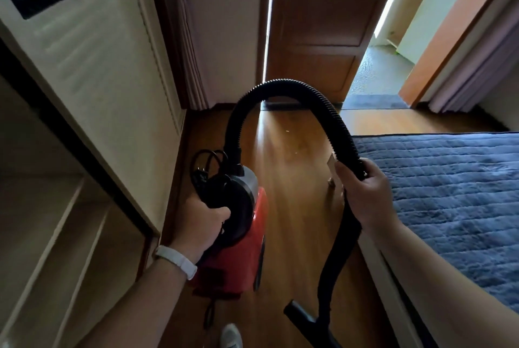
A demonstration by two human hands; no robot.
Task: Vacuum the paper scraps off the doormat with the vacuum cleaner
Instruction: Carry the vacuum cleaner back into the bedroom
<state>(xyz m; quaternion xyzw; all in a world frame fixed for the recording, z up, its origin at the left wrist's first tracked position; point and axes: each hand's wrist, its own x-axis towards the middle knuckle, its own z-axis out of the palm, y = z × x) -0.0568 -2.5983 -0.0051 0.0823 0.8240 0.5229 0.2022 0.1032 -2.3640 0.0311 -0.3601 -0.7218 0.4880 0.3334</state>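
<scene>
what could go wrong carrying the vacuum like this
1. The nozzle dangles low below the right hand, which grips the hose. It hangs close to the shoe and the bed, so it could snag or trip a step.
2. The left hand holds the red vacuum cleaner together with the coiled power cord. A loop might slip loose and trail on the wooden floor.

The red plastic vacuum cleaner (244,257) with a round black top hangs tipped above the wooden floor (292,179). Its long black bumpy hose (280,87) bends up in an arch and drops to a black nozzle (297,315). The flat grey doormat (373,101) lies far off by the open door (323,24).
</scene>
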